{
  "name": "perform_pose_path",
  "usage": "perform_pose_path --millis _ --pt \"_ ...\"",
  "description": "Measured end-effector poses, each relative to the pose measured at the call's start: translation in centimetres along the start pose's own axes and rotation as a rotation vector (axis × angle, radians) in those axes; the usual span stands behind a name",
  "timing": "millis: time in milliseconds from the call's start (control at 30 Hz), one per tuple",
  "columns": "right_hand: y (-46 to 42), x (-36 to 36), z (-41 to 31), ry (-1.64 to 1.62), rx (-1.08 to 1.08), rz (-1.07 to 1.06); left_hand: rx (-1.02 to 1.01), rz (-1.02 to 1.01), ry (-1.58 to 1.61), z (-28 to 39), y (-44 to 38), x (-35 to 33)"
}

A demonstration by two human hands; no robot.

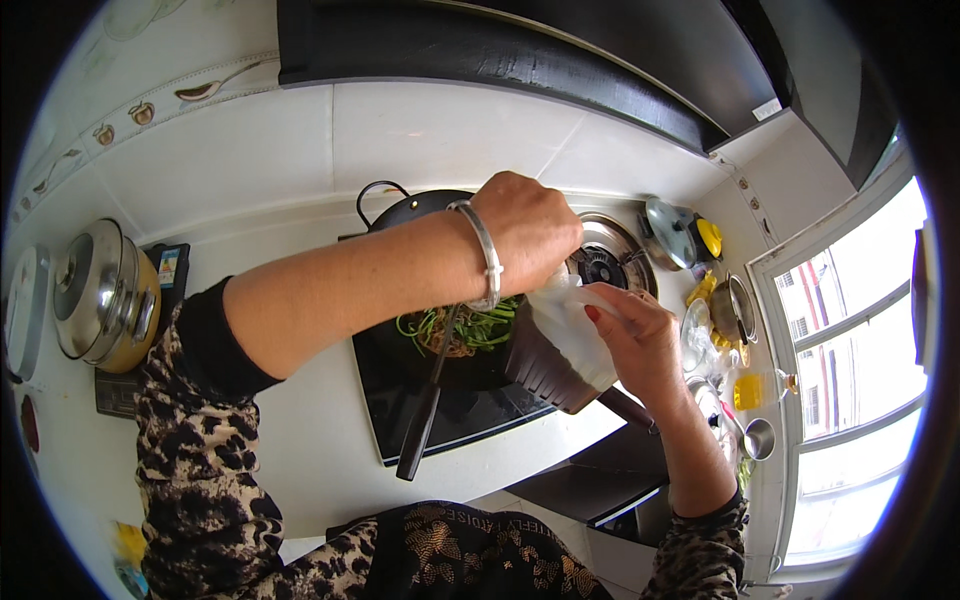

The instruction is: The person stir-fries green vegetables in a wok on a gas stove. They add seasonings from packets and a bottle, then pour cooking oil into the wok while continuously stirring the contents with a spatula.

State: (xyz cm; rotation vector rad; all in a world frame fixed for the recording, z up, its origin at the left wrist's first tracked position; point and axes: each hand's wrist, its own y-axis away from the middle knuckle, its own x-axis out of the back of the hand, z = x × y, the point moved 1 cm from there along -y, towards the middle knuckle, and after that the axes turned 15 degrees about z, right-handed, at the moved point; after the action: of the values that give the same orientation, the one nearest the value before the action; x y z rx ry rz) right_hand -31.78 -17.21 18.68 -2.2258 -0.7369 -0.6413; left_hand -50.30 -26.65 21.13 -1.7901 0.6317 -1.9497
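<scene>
A translucent plastic jug (574,337) with dark brown liquid in its lower part hangs tilted above the right side of a dark wok (424,202). My right hand (641,334) grips the jug near its upper right side. Curled into a fist, my left hand (529,232) is at the jug's neck; whatever its fingers hold there is hidden. A clear bangle (487,259) circles the left wrist. Below my left forearm, leafy greens (484,326) and brownish noodle-like strands (450,343) lie in the wok. A turner with a dark handle (420,431) rests in it, pointing towards me.
The wok stands on a black glass gas hob (405,420), its brown handle (626,409) jutting right. Behind the jug is a second burner (604,259). A lidded steamer pot (112,300) stands left. Along the window are a glass lid (670,232), pots and an oil bottle (757,391).
</scene>
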Motion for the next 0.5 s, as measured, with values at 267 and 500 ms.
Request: perform_pose_path --millis 267,500 --pt "3.1 2.6 -1.8 0.047 0.065 0.148 0.059 0.088 0.272 1.3 0.8 1.4" --pt "7.8 6.5 -2.6 0.050 0.119 0.249 0.128 0.234 0.820 9.6 -0.6 -0.4"
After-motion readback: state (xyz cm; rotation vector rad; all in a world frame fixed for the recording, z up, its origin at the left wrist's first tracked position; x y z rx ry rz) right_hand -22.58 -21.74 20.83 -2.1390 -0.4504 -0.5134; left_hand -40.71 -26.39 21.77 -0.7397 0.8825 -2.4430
